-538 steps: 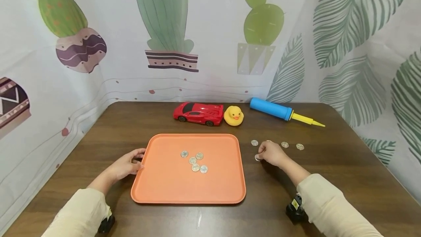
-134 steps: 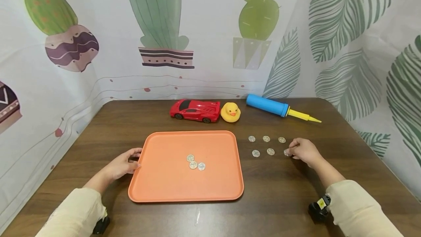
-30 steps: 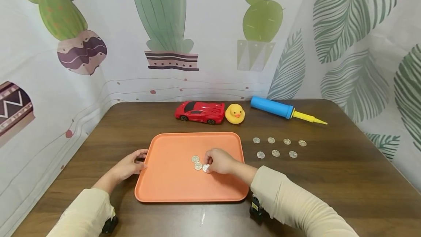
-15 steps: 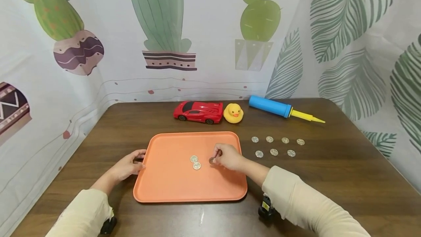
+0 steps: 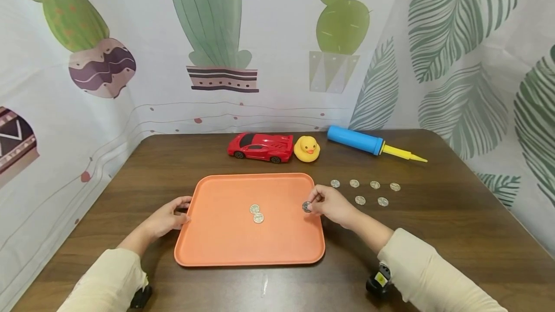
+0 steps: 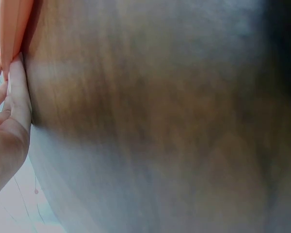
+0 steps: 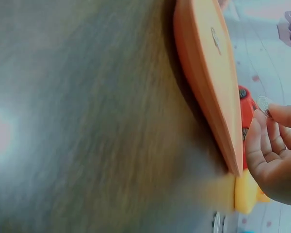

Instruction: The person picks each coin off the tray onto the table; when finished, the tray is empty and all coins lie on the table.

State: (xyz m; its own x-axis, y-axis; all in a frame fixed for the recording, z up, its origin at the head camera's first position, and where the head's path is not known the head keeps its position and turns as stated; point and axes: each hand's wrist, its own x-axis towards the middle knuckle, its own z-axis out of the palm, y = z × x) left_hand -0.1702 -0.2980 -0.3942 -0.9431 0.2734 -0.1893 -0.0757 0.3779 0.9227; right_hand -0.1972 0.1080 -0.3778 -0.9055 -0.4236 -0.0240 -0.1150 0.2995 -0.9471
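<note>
An orange tray (image 5: 225, 244) lies on the table with two overlapping silvery coins (image 5: 258, 218) near its middle. My left hand (image 5: 166, 216) grips the tray's left rim; the left wrist view shows its fingers (image 6: 18, 92) at that edge. Over the tray's right rim, my right hand (image 5: 331, 204) pinches another coin (image 5: 306, 206) between thumb and fingertips. That coin (image 7: 263, 103) stands raised above the tray in the right wrist view. Right of the tray are several coins (image 5: 375, 185) in a back row and coins (image 5: 360, 200) in a nearer row, whose left end my right hand hides.
Behind the tray, a red toy car (image 5: 261, 148) stands beside a yellow rubber duck (image 5: 307, 149). A blue and yellow hand pump (image 5: 355, 140) lies at the back right. A patterned cloth (image 5: 277, 61) hangs behind the brown table (image 5: 217, 288).
Several coins have gone from the tray to the table rows. A second ago my right hand took a coin on the tray; it has since carried it right. My left hand stays at the rim.
</note>
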